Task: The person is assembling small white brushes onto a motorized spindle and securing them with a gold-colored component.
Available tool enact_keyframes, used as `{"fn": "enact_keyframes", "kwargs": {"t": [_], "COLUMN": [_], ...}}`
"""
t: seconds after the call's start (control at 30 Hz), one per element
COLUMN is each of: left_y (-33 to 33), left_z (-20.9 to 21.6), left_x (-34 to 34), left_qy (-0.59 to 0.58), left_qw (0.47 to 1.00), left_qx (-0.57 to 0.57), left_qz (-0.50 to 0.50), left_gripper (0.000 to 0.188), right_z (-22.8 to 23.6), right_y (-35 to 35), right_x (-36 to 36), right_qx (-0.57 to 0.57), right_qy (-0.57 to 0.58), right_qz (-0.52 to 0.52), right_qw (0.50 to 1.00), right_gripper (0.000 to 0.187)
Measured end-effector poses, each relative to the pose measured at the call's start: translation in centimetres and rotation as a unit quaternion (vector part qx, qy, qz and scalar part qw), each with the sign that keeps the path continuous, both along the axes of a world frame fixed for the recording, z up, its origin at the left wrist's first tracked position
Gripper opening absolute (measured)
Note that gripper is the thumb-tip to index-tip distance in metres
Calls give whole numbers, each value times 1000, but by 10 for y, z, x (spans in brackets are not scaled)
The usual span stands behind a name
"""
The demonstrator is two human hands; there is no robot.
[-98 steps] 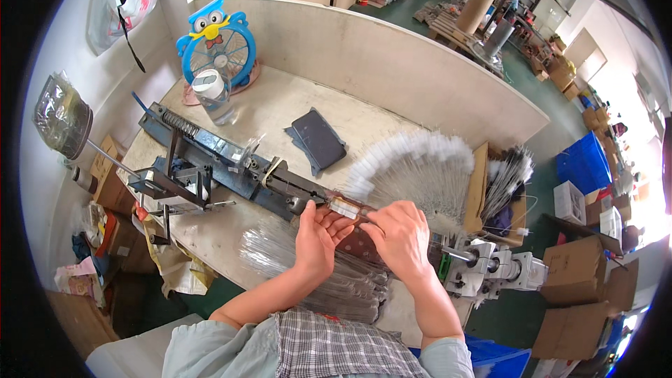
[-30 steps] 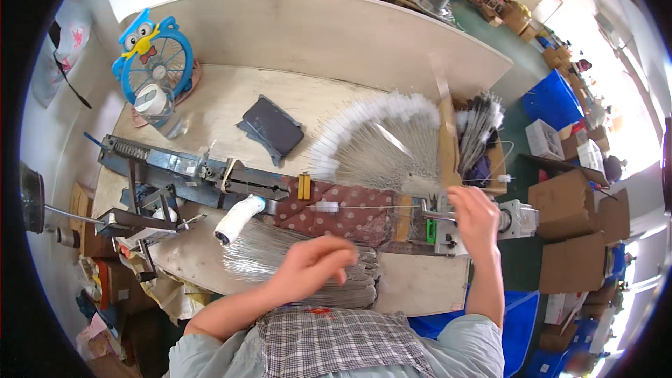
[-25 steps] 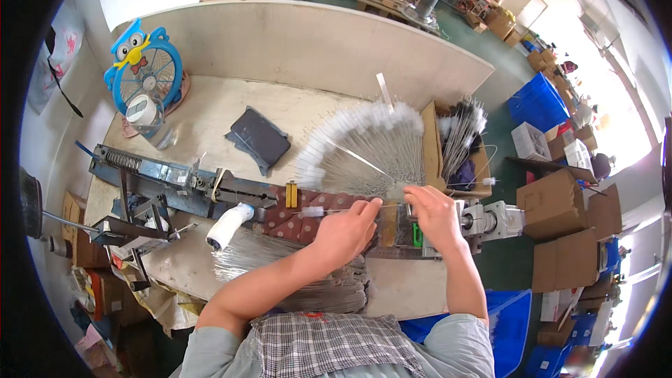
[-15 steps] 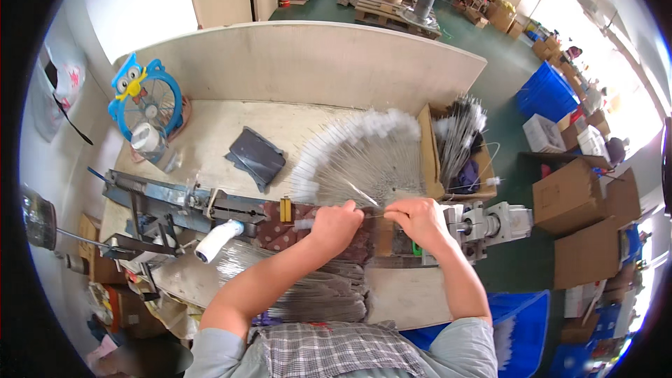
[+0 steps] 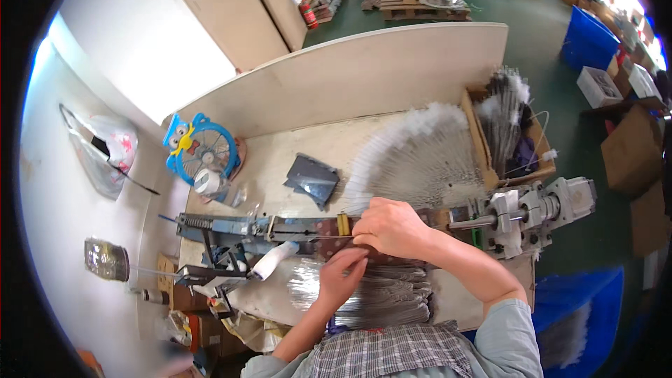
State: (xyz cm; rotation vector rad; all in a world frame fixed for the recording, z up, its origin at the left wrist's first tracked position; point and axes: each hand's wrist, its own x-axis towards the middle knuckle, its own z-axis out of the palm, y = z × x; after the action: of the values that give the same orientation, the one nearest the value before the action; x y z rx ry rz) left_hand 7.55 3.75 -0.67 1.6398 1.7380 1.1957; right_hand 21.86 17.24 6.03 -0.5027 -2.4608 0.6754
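My right hand (image 5: 392, 227) is pinched on a thin metal wire, which runs left from the fingertips over a brown dotted cloth (image 5: 327, 238) toward the bench device (image 5: 238, 227). Just below it, my left hand (image 5: 343, 274) has its fingers loosely stretched toward the right one, and no object shows in them. A yellow block (image 5: 343, 224) stands beside the right fingertips. Under and right of my left hand lies a thick bundle of silvery wires (image 5: 395, 294). Beyond my hands, many thin wire brushes with white bristle tips (image 5: 413, 147) are fanned out on the table.
At right sits a metal machine with a shaft (image 5: 525, 213). Behind it a cardboard box (image 5: 483, 147) holds more brushes. A white-wrapped handle (image 5: 273, 260), a dark folded sheet (image 5: 311, 180) and a blue fan (image 5: 203, 150) are at left. A low board (image 5: 364, 73) closes the back.
My right hand has moved left from the machine side to the yellow block. My left hand has dropped toward me, its fingers loosened. The view has shifted and turned left.
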Motion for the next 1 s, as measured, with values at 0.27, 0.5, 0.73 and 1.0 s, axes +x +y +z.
{"fn": "enact_keyframes", "kwargs": {"t": [0.27,0.5,0.73,1.0], "left_y": [-40,-9,-7,2], "left_z": [12,7,-16,-23], "left_x": [-72,-56,-49,-30], "left_qy": [-608,-8,-232,-349], "left_qw": [764,956,954,927], "left_qx": [-103,-255,-156,-113], "left_qz": [189,145,111,81], "left_gripper": [43,49,39,10], "right_z": [-17,-8,-1,-87], "right_y": [-17,-23,-30,-35], "right_x": [-75,-79,-41,-18], "right_qx": [15,-11,76,-69], "right_qy": [-48,-105,36,-126], "right_qz": [-44,-64,-71,-62], "right_qw": [998,992,994,988], "right_gripper": [10,9,12,14]}}
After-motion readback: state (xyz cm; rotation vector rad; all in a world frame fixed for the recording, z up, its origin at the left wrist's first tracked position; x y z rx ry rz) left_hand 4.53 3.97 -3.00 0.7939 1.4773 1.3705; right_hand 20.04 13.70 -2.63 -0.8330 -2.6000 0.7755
